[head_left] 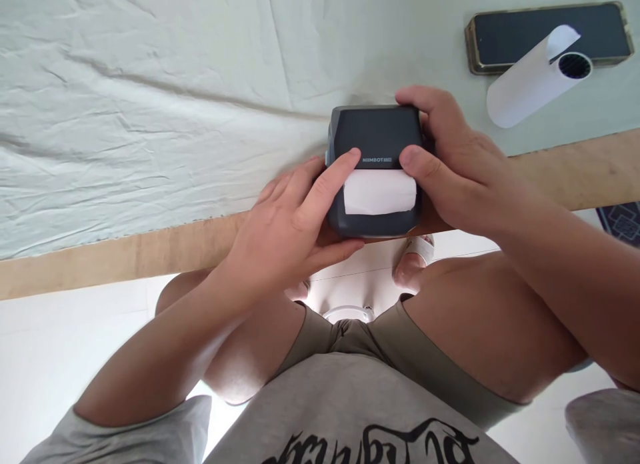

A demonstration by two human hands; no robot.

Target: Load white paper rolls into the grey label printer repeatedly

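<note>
A dark label printer (377, 134) marked NIIMBOT sits at the table's front edge, between my two hands. White label paper (380, 192) sticks out of its front slot and curls down over the lower face. My left hand (300, 217) grips the printer's left side, one fingertip on top beside the lettering and the thumb below the front. Around the right side wraps my right hand (455, 161), its thumb on top near the slot and a finger at the back corner. The undersides of both grips are hidden.
A phone (550, 34) in a clear case lies at the back right. Leaning across its near edge is a white paper roll (535, 84) with a loose end. Pale wrinkled cloth (175, 84) covers the table, leaving a bare wooden edge (125, 254) along the front.
</note>
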